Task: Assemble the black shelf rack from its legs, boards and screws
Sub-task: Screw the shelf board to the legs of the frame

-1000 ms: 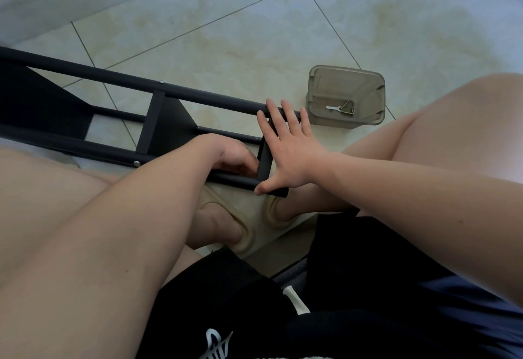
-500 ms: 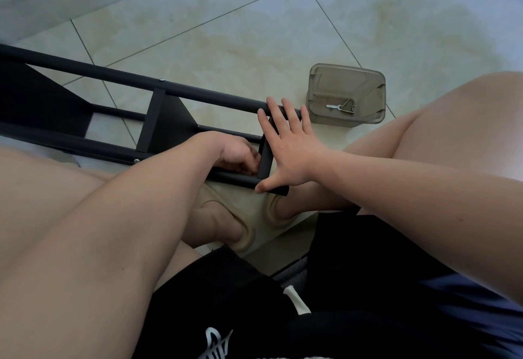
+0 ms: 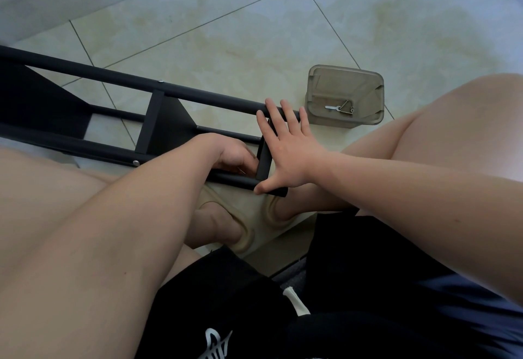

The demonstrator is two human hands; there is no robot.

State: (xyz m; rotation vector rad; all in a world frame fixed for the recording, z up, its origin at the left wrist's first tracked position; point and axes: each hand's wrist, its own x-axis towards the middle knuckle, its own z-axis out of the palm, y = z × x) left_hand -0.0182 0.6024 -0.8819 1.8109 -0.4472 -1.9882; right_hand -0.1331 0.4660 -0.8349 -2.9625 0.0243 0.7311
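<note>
The black shelf rack (image 3: 85, 78) lies on its side on the tiled floor, its two long legs running from the left edge toward me. A black board (image 3: 167, 120) sits fixed between the legs. My right hand (image 3: 288, 152) presses flat against the short end piece (image 3: 264, 160), fingers straight, fingertips on the upper leg and thumb on the lower leg (image 3: 85, 146). My left hand (image 3: 232, 154) reaches inside the frame, its fingers curled against the inner side of the end piece. What they hold is hidden.
A translucent grey plastic box (image 3: 345, 71) stands on the floor right of the rack's end, with a small metal wrench and hardware (image 3: 339, 108) inside. My bare knees flank the rack, and my feet in beige slippers (image 3: 246, 234) sit under it.
My left hand has shifted slightly up and right, closer to the end piece. My right hand and the rack have stayed in place.
</note>
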